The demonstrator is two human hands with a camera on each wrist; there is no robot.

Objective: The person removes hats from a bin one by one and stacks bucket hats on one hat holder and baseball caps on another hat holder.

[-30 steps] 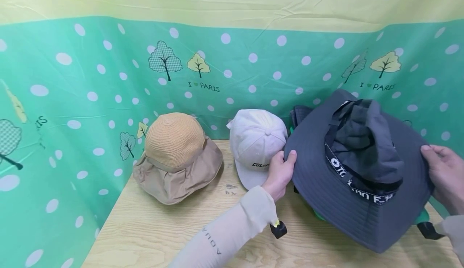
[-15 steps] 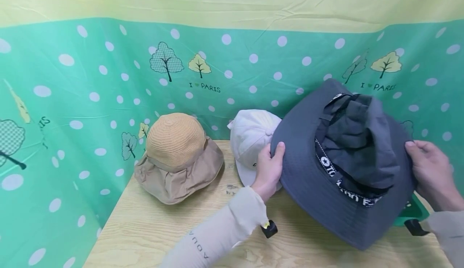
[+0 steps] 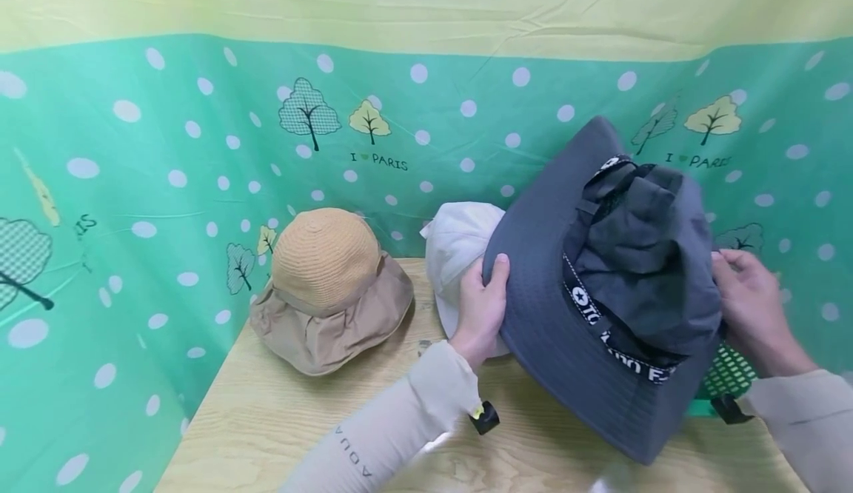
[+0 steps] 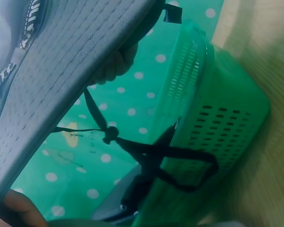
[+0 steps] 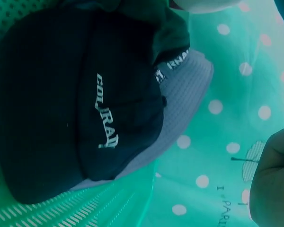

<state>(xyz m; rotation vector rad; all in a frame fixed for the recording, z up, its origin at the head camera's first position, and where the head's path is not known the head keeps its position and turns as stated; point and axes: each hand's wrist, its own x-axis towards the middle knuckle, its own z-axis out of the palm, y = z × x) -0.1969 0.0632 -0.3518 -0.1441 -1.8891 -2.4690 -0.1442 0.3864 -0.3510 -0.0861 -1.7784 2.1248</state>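
A dark grey wide-brimmed sun hat (image 3: 546,315) is held up at the right, its inside and lettered sweatband turned toward me. My left hand (image 3: 483,308) grips the left side of the brim, thumb on the near face. At the opposite edge, my right hand (image 3: 749,304) pinches the brim, most of its fingers hidden behind the hat. A black chin strap (image 4: 146,156) with a toggle dangles below the brim in the left wrist view. Behind the hat stands a green perforated basket (image 4: 227,118). Inside it, the right wrist view shows a black lettered cap (image 5: 109,109) over a grey brim (image 5: 191,90).
A pale cap (image 3: 453,249), partly covered by the sun hat, sits at the back of the wooden table (image 3: 253,434). To its left rests a straw-crowned hat (image 3: 326,256) with a beige cloth brim. A green dotted curtain (image 3: 426,108) hangs behind and at the sides.
Both hands have carried the sun hat leftward, and its far edge has risen. The right hand has moved inward toward the crown. More of the pale cap is covered, and part of the basket shows.
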